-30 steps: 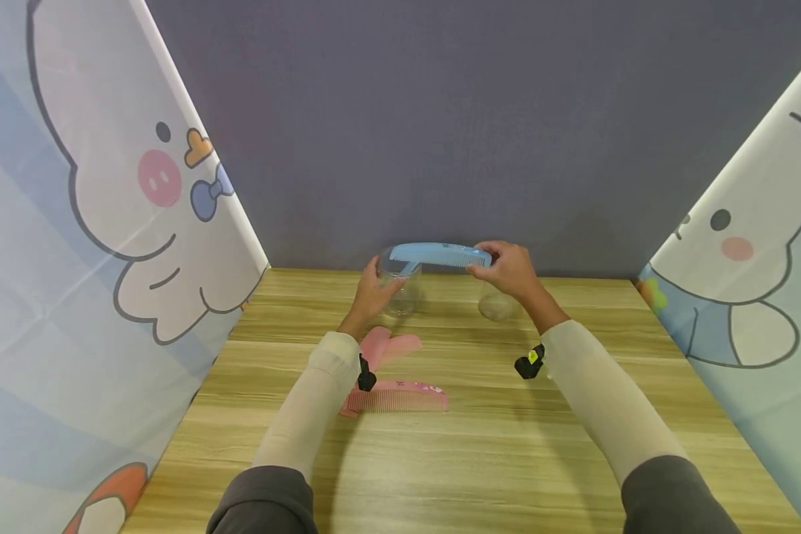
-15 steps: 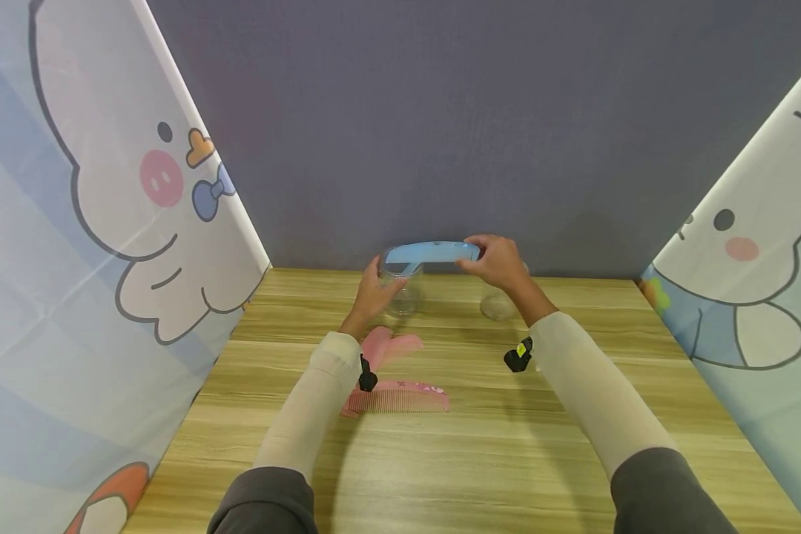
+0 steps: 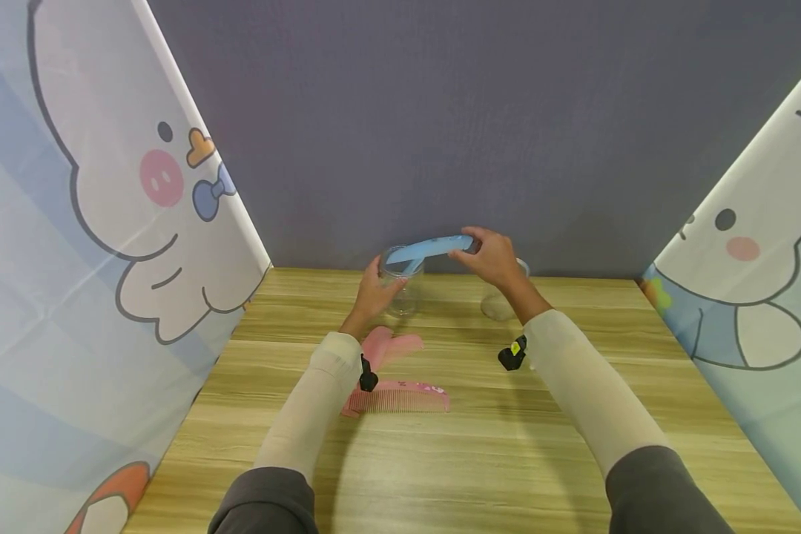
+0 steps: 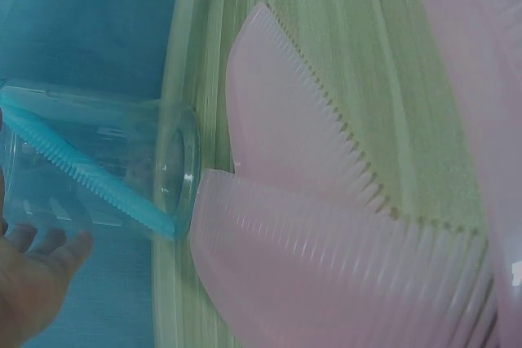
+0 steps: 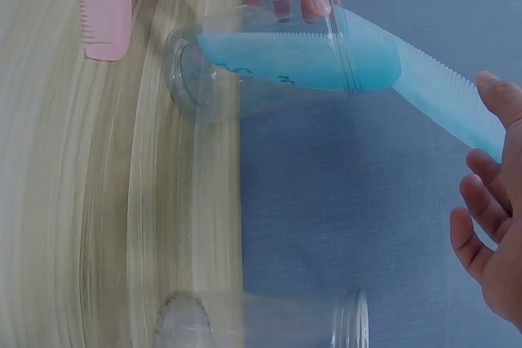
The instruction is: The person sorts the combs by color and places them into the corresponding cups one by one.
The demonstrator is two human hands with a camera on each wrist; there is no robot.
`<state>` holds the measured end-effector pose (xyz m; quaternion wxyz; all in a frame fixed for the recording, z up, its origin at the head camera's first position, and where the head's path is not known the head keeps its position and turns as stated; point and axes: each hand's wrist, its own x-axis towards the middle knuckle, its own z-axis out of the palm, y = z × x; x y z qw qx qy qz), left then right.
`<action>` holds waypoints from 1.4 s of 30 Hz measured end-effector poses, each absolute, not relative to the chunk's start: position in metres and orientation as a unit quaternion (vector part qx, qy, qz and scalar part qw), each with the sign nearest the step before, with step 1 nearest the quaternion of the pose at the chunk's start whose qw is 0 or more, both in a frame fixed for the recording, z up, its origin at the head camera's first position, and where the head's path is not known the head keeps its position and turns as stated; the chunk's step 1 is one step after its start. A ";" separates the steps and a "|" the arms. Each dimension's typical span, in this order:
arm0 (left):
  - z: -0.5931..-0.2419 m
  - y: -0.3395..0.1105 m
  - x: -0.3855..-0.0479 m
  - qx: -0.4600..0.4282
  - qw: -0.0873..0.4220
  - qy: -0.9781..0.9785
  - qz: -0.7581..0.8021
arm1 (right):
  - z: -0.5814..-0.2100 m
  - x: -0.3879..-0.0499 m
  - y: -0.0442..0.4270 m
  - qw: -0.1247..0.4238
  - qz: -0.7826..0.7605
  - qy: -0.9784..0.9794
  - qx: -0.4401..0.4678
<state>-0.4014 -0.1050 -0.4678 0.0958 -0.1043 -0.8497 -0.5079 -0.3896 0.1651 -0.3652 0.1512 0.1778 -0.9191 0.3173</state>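
At the mouth of the clear jar (image 3: 409, 298) gripped by our left hand (image 3: 374, 292), we pinch a blue comb (image 3: 434, 247) by its higher end in our right hand (image 3: 495, 259), its long axis slanting down leftward.

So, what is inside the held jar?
One blue comb leans inside the jar; another comb, in the right hand, is at its mouth. The left hand hides part of the jar in the head view.
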 end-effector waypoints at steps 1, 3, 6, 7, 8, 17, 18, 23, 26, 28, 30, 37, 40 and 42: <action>-0.468 -0.105 -0.402 -0.105 0.097 -0.850 -0.508 | -0.365 -0.390 0.165 0.152 0.321 -0.918 0.178; -0.468 -0.105 -0.402 -0.102 0.096 -0.851 -0.506 | -0.365 -0.390 0.165 0.153 0.329 -0.915 0.177; -0.468 -0.105 -0.401 -0.097 0.092 -0.854 -0.503 | -0.365 -0.390 0.164 0.155 0.337 -0.913 0.172; -0.468 -0.105 -0.401 -0.097 0.091 -0.854 -0.503 | -0.366 -0.390 0.164 0.155 0.340 -0.912 0.170; -0.468 -0.105 -0.401 -0.096 0.091 -0.854 -0.503 | -0.366 -0.390 0.163 0.154 0.343 -0.911 0.169; -0.466 -0.105 -0.401 -0.097 0.095 -0.850 -0.508 | -0.362 -0.388 0.160 0.124 0.383 -0.898 0.174; -0.466 -0.105 -0.400 -0.096 0.094 -0.851 -0.508 | -0.363 -0.388 0.161 0.124 0.381 -0.899 0.176; -0.467 -0.107 -0.400 -0.102 0.096 -0.849 -0.509 | -0.369 -0.388 0.168 0.128 0.367 -0.903 0.185; -0.466 -0.110 -0.400 -0.104 0.095 -0.854 -0.502 | -0.372 -0.389 0.174 0.130 0.362 -0.904 0.186; -0.464 -0.112 -0.399 -0.102 0.089 -0.861 -0.491 | -0.373 -0.388 0.179 0.134 0.364 -0.903 0.183; -0.461 -0.115 -0.397 -0.093 0.077 -0.869 -0.480 | -0.373 -0.388 0.185 0.139 0.363 -0.903 0.180; -0.456 -0.128 -0.390 -0.071 0.031 -0.895 -0.439 | -0.378 -0.385 0.208 0.148 0.374 -0.901 0.161; -0.455 -0.135 -0.386 -0.081 0.018 -0.910 -0.407 | -0.383 -0.385 0.217 0.153 0.374 -0.902 0.152; -0.455 -0.139 -0.382 -0.091 0.008 -0.920 -0.382 | -0.386 -0.385 0.223 0.160 0.373 -0.902 0.147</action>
